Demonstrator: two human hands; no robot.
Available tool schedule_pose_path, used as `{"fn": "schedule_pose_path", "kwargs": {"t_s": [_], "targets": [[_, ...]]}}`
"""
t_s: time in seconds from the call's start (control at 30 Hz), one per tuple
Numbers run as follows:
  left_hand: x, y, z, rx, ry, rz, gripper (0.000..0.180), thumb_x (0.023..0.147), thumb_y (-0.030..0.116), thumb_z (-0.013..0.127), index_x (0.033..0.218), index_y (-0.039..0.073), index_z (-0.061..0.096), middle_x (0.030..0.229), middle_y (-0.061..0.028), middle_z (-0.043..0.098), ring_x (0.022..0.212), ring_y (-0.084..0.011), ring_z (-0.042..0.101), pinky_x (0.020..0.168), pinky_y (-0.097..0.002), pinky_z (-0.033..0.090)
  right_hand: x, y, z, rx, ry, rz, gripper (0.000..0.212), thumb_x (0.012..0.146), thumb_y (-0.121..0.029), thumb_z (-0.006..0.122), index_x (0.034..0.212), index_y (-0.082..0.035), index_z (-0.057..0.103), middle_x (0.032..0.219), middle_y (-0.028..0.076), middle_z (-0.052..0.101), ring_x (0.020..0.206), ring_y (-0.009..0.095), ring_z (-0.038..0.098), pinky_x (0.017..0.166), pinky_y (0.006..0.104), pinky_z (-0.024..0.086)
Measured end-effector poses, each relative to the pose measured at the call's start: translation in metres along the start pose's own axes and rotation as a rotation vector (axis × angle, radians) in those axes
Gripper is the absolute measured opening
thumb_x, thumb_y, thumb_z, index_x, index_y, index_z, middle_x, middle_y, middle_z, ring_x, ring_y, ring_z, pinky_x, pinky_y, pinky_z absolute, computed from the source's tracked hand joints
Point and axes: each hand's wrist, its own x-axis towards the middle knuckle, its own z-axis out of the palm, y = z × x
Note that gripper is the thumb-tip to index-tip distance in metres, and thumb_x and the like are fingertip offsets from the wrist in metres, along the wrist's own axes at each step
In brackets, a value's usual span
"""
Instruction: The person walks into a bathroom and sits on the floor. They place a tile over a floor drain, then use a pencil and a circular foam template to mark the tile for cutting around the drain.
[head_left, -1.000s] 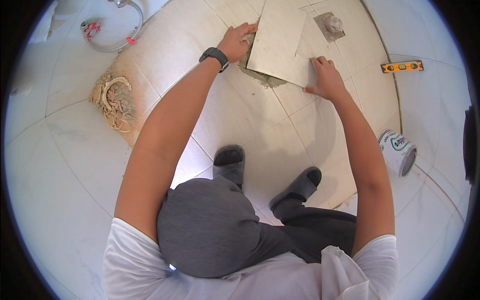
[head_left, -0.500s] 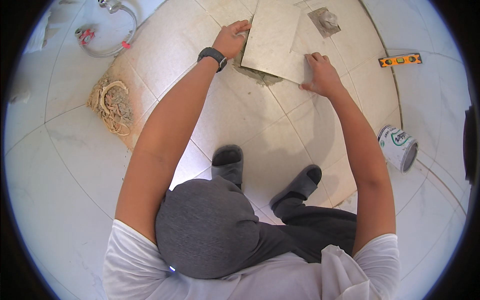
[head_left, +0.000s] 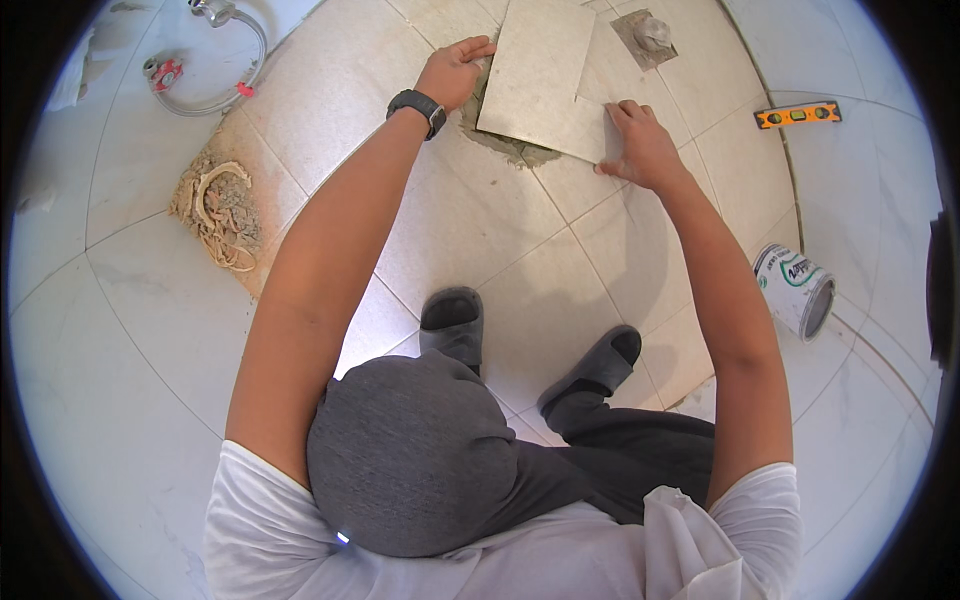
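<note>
The tiled floor (head_left: pixel 480 230) fills most of the frame, and it is seen from slightly farther forward than a second ago, so that everything on it now sits a little higher in the picture. At the upper centre a loose square tile (head_left: pixel 540 75) is held over a patch of grey mortar (head_left: pixel 515 150), which shows along its lower and left edges. The tile has been turned since the earlier frame: a second ago its near corner pointed toward the person, and now its near edge runs more squarely across, slanting down to the right. The left hand (head_left: pixel 455 72) is laid against the tile's left edge with fingers curled onto it, a dark watch (head_left: pixel 418 106) being worn on the wrist. The right hand (head_left: pixel 640 145) is pressed on the tile's lower right corner with fingers spread flat; it has been carried to the right with that corner. Whether the tile is lying fully down or is tilted cannot be told.

At the left of the frame a heap of rope and debris (head_left: pixel 215 210) is seen on bare floor. At the right edge a paint can (head_left: pixel 795 290) lies on its side. In the upper left a hose with red fittings (head_left: pixel 210 95) is curled. At the upper right an orange spirit level (head_left: pixel 797 115) is laid, and above the tile a small dab of mortar (head_left: pixel 650 35) is left.
</note>
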Motion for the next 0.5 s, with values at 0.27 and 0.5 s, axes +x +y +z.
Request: {"fn": "schedule_pose_path", "kwargs": {"t_s": [0.27, 0.5], "targets": [[0.0020, -0.0011, 0.0004, -0.009, -0.002, -0.003, 0.064, 0.088, -0.008, 0.046, 0.151, -0.003, 0.046, 0.145, -0.0053, 0.063, 0.129, -0.0144, 0.058, 0.113, -0.0274, 0.041, 0.0031, -0.0030, 0.0002, -0.029, -0.014, 0.025, 0.092, 0.060, -0.027, 0.094, 0.139, -0.004, 0.054, 0.136, 0.013, 0.056, 0.126, 0.036, 0.054, 0.102, 0.0436, 0.055], [0.0022, -0.0031, 0.0003, 0.025, 0.001, 0.020, 0.065, 0.086, -0.007, 0.044, 0.150, -0.003, 0.048, 0.145, -0.0067, 0.063, 0.130, -0.0176, 0.059, 0.113, -0.0279, 0.042, 0.0021, -0.0044, 0.0027, 0.019, 0.004, 0.041, 0.091, 0.059, -0.024, 0.094, 0.140, -0.006, 0.055, 0.136, 0.012, 0.055, 0.127, 0.035, 0.053, 0.101, 0.0435, 0.055]]}}
